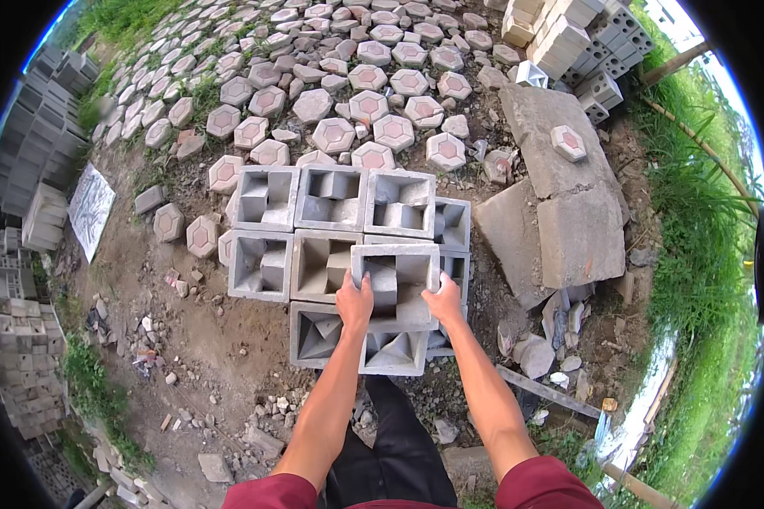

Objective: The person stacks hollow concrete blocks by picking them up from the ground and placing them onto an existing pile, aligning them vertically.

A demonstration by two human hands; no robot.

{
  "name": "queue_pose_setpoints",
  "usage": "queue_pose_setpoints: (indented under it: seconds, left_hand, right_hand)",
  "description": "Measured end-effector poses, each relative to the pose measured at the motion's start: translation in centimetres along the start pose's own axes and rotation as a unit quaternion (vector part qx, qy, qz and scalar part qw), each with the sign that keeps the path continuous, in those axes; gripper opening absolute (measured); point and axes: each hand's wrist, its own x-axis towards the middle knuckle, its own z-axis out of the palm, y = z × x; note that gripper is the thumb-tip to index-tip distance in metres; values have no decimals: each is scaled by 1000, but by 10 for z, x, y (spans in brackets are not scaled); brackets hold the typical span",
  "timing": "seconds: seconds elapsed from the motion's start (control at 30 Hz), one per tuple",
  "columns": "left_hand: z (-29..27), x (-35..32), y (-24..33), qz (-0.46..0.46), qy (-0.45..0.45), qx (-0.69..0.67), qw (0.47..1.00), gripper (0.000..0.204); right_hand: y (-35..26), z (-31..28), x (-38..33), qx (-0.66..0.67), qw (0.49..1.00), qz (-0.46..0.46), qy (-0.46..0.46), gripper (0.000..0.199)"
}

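- Both hands are on one hollow concrete block (396,284), a grey square frame with slanted inner walls, sitting on top of the stacked blocks (331,229) right in front of the person.
- Left hand (354,304) wraps the block's near-left rim, fingers hooked over the edge into the hollow, thumb on the outside.
- Right hand (444,301) clamps the near-right corner the same way, closed tight on the rim.
- The block sits slightly askew over the grid below, overlapping two lower blocks rather than seated square in a row.
- My read: this thing is heavy and rigid, with a rough cast surface, so there is little risk of slipping, but the thin rims and corners look liable to chip if knocked against a neighbour.
- Best hold, by my judgement, is just where the hands are: opposite rims, fingers inside the cavity, weight shared between both arms.
- Around it: hexagonal paving stones (373,106) with reddish centres spread over the dirt beyond the stack, and broken concrete slabs (560,204) lie to the right.
- More grey blocks are piled at the top right (569,34) and along the left edge (25,161); grass (696,254) borders the right side.
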Motion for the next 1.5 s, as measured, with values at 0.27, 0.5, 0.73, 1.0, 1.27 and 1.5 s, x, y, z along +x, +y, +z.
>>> queue_pose_setpoints:
  seconds: [0.27, 0.5, 0.73, 1.0, 1.27, 1.5]
  left_hand:
    - [-191, -130, -113, -2, -83, -342, 936, 64]
    - [-240, -246, -158, -255, -39, -671, 695, 66]
    - [-375, -354, -173, -159, 107, -741, 644, 76]
    - [-405, -388, -234, -149, 280, -697, 643, 73]
    - [-514, -384, -225, -139, 301, -645, 688, 71]
    - [-579, -355, -213, -65, 249, -728, 636, 74]
  right_hand:
    - [-142, -42, -154, -42, 982, -39, -183, 38]
    - [-178, 29, -215, -149, 915, -115, -356, 40]
    - [-307, 60, -302, 64, 860, -93, -498, 38]
    - [-295, 178, -368, 224, 639, 109, -728, 54]
    - [-401, 210, -399, 281, 622, 40, -730, 52]
    - [-485, 205, -421, 300, 627, 66, -716, 54]
